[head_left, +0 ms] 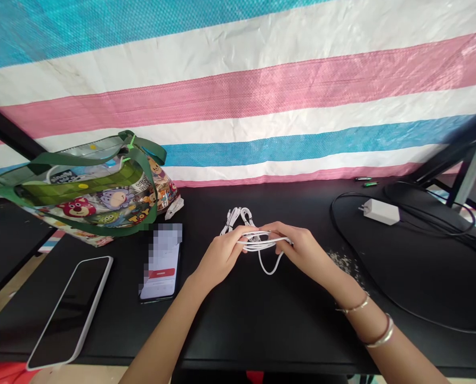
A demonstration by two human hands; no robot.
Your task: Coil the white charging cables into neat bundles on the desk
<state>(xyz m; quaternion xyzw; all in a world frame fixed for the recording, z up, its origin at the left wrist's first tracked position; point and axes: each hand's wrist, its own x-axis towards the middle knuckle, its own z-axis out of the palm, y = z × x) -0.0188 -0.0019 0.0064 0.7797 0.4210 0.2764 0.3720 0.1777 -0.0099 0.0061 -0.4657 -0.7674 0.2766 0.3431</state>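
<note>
A white cable (261, 245), gathered in several loose loops, is stretched between my two hands above the black table. My left hand (222, 255) grips the left end of the loops, fingers closed round them. On the other side my right hand (299, 246) pinches the loops' right end. One slack loop of the cable hangs below, between the hands. Just behind them a bundled white cable (233, 217), tied with a dark band, lies on the table, partly hidden by my left hand and the held loops.
Left on the black table (238, 330) lie a lit phone (163, 266), a dark-screened phone in a white case (72, 312) and a clear cartoon-print bag (110, 197). To the right are a white charger (380, 212), a long black cable (353, 250) and scattered crumbs (344, 262).
</note>
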